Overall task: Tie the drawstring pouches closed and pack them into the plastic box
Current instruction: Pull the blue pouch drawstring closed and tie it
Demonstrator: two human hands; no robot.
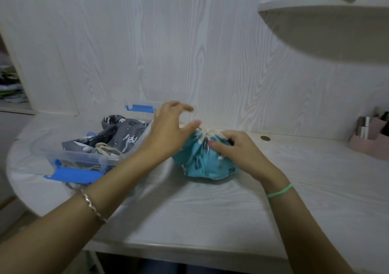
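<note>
A light blue drawstring pouch (202, 162) sits on the white desk (210, 210), its mouth gathered around a cream cord (207, 133). My left hand (170, 130) hovers over the pouch's top left, thumb touching the cord knot, fingers curled as if pinching the cord. My right hand (237, 149) presses on the pouch's top right, fingertips at the gathered mouth. Left of them stands a clear plastic box (84, 158) with blue latches. Inside it lies a grey patterned pouch (117, 137) with a cream drawstring.
A pink organiser (370, 139) with metal items stands at the desk's far right. A rounded shelf (328, 23) juts out overhead on the right. The wood-grain wall runs close behind. The desk's curved left edge lies just beyond the box.
</note>
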